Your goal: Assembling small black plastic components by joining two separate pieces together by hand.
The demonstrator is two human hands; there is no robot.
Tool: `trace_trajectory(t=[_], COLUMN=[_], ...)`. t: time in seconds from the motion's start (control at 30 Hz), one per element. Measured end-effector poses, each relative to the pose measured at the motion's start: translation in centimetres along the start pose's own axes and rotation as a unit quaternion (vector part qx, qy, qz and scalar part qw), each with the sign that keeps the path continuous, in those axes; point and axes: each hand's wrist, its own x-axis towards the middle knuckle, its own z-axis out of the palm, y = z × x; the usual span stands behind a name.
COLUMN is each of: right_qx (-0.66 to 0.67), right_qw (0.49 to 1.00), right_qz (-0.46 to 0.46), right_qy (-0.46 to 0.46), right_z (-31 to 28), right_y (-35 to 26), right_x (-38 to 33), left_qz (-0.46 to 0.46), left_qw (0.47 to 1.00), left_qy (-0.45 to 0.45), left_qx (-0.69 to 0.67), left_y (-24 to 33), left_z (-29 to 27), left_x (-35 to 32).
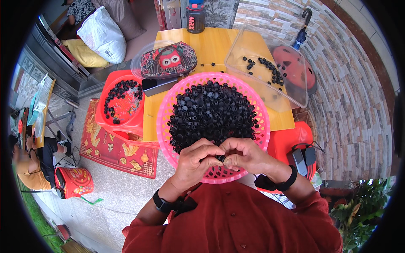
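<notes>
A round pink mesh basket (165, 114) sits on my lap against the wooden table, heaped with several small black plastic caps (213, 111). My left hand (196, 160) and my right hand (247, 155) meet over the basket's near rim. Both pinch one small black piece (220, 158) between their fingertips. Most of that piece is hidden by my fingers. A black band sits on each wrist.
A clear plastic box (291, 95) with several black pieces lies at the table's right. A red tray (126, 118) with black pieces stands at the left, beside an owl-patterned pouch (168, 59) and a dark phone. A bottle stands at the back. Another person sits far left.
</notes>
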Motion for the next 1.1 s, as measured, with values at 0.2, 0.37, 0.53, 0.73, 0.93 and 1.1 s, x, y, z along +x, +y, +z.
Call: trace_trajectory(t=[0.2, 0.37, 0.53, 0.73, 0.93, 1.1], right_qx=[-0.024, -0.038, 0.037, -0.196, -0.273, -0.319], right_qw=[0.998, 0.997, 0.990, 0.937, 0.901, 0.886], right_qz=[0.047, 0.065, 0.003, -0.152, -0.197, -0.185], right_qy=[-0.020, -0.009, 0.139, 0.245, 0.275, 0.280], right_z=[0.0, -0.1, 1.5, 2.8, 2.9, 3.4], right_y=[-1.5, -1.4, -1.0, 0.1, -0.1, -0.6], right_x=[-0.3, -0.5, -0.7, -1.2, -1.4, -1.7], left_qz=[-0.004, 0.001, 0.049, 0.051, 0.008, -0.065], left_qw=[0.999, 0.998, 0.996, 0.997, 1.000, 0.992], left_qy=[-0.042, -0.070, -0.013, -0.008, 0.005, 0.012], left_qx=[-0.021, -0.003, 0.070, 0.057, 0.007, -0.108], left_y=[0.3, 0.4, 0.2, -0.3, -0.1, -0.3], left_z=[-0.3, -0.1, 0.4, 0.5, 0.9, 1.4], left_x=[0.1, 0.3, 0.3, 0.1, 0.2, -0.2])
